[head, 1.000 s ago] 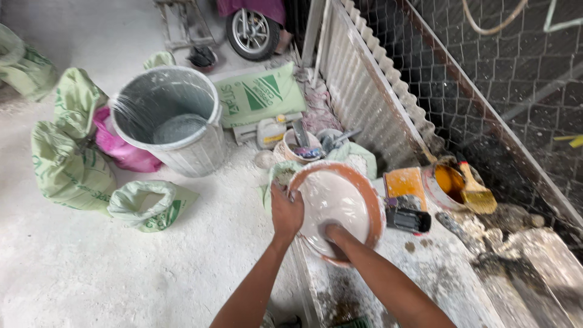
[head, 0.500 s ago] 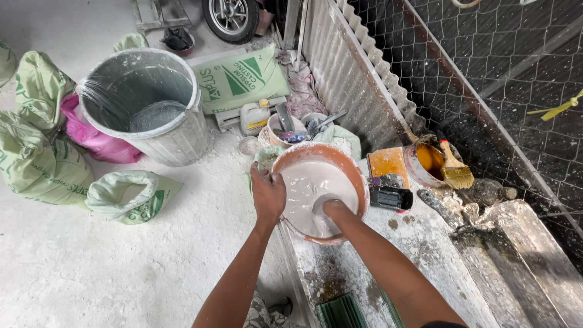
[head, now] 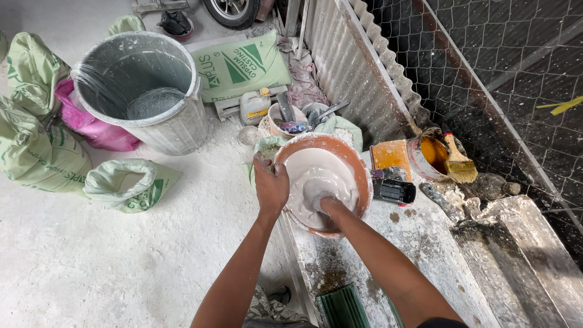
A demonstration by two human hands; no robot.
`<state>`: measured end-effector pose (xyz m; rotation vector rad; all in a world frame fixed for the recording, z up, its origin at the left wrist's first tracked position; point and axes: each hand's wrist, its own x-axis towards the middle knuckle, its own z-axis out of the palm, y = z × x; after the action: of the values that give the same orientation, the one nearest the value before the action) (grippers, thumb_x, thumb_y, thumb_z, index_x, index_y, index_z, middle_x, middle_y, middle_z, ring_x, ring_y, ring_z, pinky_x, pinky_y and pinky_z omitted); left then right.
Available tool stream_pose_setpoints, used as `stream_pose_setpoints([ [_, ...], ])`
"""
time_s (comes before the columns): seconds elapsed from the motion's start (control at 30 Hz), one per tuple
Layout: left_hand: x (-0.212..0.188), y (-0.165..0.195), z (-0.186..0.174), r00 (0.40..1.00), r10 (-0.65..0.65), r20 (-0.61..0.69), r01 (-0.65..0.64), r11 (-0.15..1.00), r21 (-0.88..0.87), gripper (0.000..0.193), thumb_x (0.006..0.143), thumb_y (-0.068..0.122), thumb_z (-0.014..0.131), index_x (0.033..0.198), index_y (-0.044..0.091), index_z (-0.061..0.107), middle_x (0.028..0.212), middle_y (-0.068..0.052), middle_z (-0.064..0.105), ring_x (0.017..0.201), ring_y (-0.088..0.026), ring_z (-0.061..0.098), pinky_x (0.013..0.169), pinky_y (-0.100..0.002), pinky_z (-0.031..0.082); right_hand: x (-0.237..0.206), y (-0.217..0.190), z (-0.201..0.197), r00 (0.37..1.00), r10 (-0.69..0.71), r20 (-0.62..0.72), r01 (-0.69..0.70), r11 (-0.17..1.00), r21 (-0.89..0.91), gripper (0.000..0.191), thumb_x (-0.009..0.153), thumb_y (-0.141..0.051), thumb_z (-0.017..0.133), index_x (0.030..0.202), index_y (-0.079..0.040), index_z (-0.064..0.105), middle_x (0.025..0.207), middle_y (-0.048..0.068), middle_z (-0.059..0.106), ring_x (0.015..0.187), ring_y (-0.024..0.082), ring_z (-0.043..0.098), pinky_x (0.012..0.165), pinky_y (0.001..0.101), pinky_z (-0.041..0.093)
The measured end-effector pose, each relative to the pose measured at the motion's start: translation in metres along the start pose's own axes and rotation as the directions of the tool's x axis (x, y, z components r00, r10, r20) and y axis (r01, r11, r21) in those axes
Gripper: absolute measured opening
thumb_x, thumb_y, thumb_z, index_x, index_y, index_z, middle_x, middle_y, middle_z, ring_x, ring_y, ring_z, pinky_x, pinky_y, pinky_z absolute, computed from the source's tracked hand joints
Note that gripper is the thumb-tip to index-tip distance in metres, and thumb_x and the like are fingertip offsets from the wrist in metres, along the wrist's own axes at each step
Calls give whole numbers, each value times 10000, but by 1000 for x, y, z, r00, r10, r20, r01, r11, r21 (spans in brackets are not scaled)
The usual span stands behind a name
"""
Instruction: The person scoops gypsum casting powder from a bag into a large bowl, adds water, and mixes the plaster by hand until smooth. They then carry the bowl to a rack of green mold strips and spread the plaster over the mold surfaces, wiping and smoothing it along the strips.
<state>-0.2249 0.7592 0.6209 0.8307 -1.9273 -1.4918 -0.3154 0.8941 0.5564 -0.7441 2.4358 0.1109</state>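
An orange-rimmed bowl (head: 355,163) full of white wet plaster rests on a dusty concrete ledge (head: 425,255). My left hand (head: 270,185) grips the bowl's left rim. My right hand (head: 325,203) is sunk into the white mix, its fingers mostly hidden under it, so I cannot tell whether they are closed.
A large grey bin (head: 143,91) with water stands at the upper left among green sacks (head: 36,149) and a pink bag (head: 91,124). A tin of orange liquid (head: 428,155) with a brush (head: 458,164), a black tool (head: 393,191), small tubs (head: 285,121) and a corrugated metal sheet (head: 358,67) surround the bowl.
The view has shifted and drawn closer to the bowl. My right hand has gone deeper into the white mix. My left hand stays on the rim.
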Motion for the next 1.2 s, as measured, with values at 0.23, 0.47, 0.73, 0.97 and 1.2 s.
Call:
stream_pose_setpoints([
  [0.23, -1, 1, -1, 1000, -8, -3, 8, 1000, -5, 647, 938, 145, 588, 1485, -91, 337, 1258, -298, 600, 1154, -400, 620, 997, -464, 479, 65, 23, 53, 989, -21, -144, 29, 998, 57, 325, 930, -138, 516, 1086, 37, 741, 1135, 286, 705, 1069, 390, 706, 960, 473, 546],
  [0.47, -1, 8, -4, 999, -52, -12, 52, 999, -2, 658, 923, 152, 605, 1480, -78, 339, 1260, -288, 608, 1146, -406, 621, 984, -464, 481, 95, 59, 100, 991, -132, 17, 128, 978, 167, 317, 887, -152, 576, 1123, 4, 720, 1125, 219, 713, 1049, 351, 695, 907, 441, 519],
  [0.73, 2, 3, -1, 1000, -19, 2, 19, 1000, -16, 681, 909, 137, 621, 1480, -96, 332, 1263, -297, 605, 1160, -406, 624, 1001, -462, 478, 75, 34, 70, 995, -57, -80, 77, 960, 268, 315, 849, -101, 539, 1114, 18, 660, 1060, 254, 687, 1014, 375, 688, 844, 453, 549],
  [0.97, 1, 5, -2, 999, -38, 15, 38, 999, 4, 691, 898, 128, 633, 1478, -93, 329, 1287, -294, 592, 1191, -399, 606, 1021, -457, 465, 42, 5, 35, 995, -88, 56, 74, 973, 217, 258, 910, -71, 475, 1029, 68, 657, 965, 256, 696, 890, 337, 698, 795, 459, 571],
  [1.2, 1, 6, -2, 999, -36, 29, 36, 999, 0, 663, 910, 126, 619, 1469, -93, 338, 1294, -302, 584, 1186, -405, 605, 1023, -461, 460, 19, 8, 37, 949, -285, 137, 284, 958, 29, 127, 891, -21, 556, 939, 53, 647, 839, 211, 688, 749, 298, 690, 737, 466, 587],
])
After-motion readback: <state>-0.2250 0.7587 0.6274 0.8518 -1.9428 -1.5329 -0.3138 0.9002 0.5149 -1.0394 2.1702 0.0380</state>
